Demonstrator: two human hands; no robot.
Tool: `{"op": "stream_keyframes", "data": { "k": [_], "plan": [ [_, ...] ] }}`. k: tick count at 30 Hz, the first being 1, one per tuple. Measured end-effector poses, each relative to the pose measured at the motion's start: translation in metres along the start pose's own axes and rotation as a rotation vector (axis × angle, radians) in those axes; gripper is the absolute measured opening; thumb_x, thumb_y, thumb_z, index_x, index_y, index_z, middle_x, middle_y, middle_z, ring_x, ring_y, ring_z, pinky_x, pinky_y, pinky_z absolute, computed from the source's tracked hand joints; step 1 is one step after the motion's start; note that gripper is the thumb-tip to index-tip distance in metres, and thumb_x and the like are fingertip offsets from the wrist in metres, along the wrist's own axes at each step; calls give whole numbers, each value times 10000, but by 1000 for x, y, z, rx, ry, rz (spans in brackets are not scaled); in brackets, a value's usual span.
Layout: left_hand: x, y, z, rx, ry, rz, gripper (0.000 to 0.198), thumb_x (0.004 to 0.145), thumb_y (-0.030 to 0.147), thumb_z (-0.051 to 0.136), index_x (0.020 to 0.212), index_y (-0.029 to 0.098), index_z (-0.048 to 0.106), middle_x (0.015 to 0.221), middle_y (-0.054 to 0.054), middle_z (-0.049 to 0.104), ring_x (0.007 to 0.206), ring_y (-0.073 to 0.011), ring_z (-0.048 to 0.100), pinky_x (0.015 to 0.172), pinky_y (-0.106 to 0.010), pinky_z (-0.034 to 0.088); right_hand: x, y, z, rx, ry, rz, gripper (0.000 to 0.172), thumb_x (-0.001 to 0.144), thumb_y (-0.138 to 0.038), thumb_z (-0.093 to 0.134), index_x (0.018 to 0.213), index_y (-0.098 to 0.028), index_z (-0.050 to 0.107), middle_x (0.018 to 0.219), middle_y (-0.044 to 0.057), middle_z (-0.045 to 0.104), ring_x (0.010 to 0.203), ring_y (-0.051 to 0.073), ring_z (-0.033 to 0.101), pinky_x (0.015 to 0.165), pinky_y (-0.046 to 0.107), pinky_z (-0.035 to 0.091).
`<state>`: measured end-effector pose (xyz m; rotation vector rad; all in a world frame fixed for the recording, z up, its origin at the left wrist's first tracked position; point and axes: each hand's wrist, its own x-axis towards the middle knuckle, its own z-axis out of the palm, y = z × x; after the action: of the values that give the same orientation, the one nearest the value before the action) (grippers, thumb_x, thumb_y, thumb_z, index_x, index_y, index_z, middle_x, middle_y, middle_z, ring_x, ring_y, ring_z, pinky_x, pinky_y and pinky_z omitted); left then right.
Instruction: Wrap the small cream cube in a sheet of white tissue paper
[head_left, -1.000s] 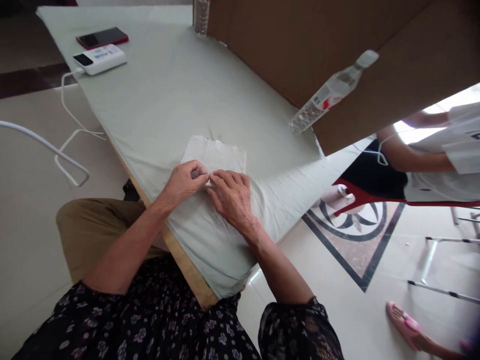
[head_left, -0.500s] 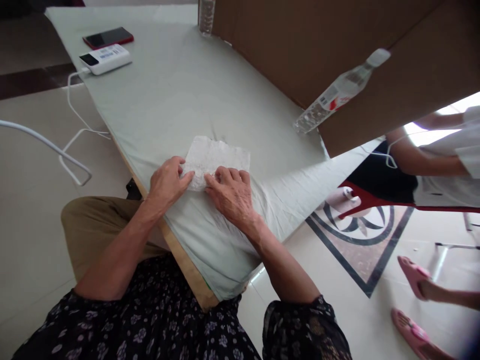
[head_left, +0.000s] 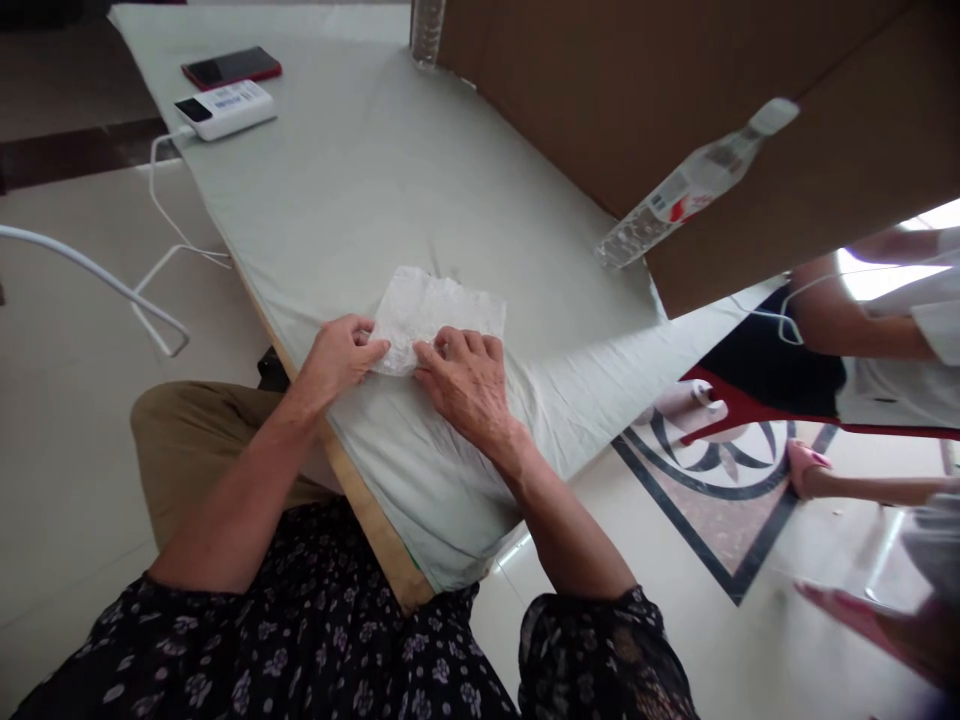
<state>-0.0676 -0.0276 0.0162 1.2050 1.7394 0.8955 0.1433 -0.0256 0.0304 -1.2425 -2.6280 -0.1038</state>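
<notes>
A crinkled white sheet, like a tissue (head_left: pixel 435 307), lies on the cloth-covered table (head_left: pixel 352 190) close to its near corner. My left hand (head_left: pixel 339 355) pinches the sheet's left edge between thumb and fingers. At the lower right part of the same sheet, my right hand (head_left: pixel 471 378) rests with its fingers curled and its thumb pressed on the near edge. The fingertips of the right hand are partly hidden under the hand.
A clear bottle (head_left: pixel 690 190) stands before a brown cardboard panel (head_left: pixel 645 90); another bottle (head_left: pixel 428 32) is farther back. A phone (head_left: pixel 232 67) and a white power bank (head_left: pixel 225 109) with a cable lie at the far left. A person (head_left: pixel 862 310) sits at right.
My left thumb and fingers have closed together on the sheet's left edge. My right hand stays nearly in place. The view has shifted slightly, and someone's feet at right have moved.
</notes>
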Motion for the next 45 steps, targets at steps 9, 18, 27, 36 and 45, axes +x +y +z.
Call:
{"op": "stream_keyframes", "data": {
  "k": [9,18,27,36,45],
  "plan": [
    [-8,35,30,-143,-48,139,155,741,322,663,772,180,717,628,6,655,556,-124,553,497,-237,448,1,0,1,124,15,81,253,995,-261,595,1238,-191,612,1212,135,743,1112,295,628,975,439,377],
    [-18,37,29,192,-166,411,255,816,228,565,929,188,790,866,-49,745,783,-203,666,779,-341,577,-29,12,-6,345,163,58,353,960,-245,617,1312,-241,605,1381,123,710,1310,295,632,1101,479,428],
    [-22,25,40,417,-11,699,187,889,173,577,973,197,741,1138,-107,674,1008,-231,667,896,-344,562,-87,52,1,666,123,731,745,890,-694,659,1416,-178,555,1149,146,759,765,240,696,767,461,590],
    [-31,30,43,564,-38,679,189,917,177,578,1037,174,724,1123,-114,691,1078,-264,671,933,-372,574,-36,53,16,810,76,768,876,819,-601,729,1507,-122,476,849,10,644,746,198,613,752,376,528],
    [-23,37,41,605,-144,647,205,934,196,570,1034,147,743,1142,-143,695,1080,-275,672,961,-400,572,-17,25,8,824,263,602,635,851,-290,664,1460,-165,531,752,-66,579,647,123,527,709,308,476]
  ]
}}
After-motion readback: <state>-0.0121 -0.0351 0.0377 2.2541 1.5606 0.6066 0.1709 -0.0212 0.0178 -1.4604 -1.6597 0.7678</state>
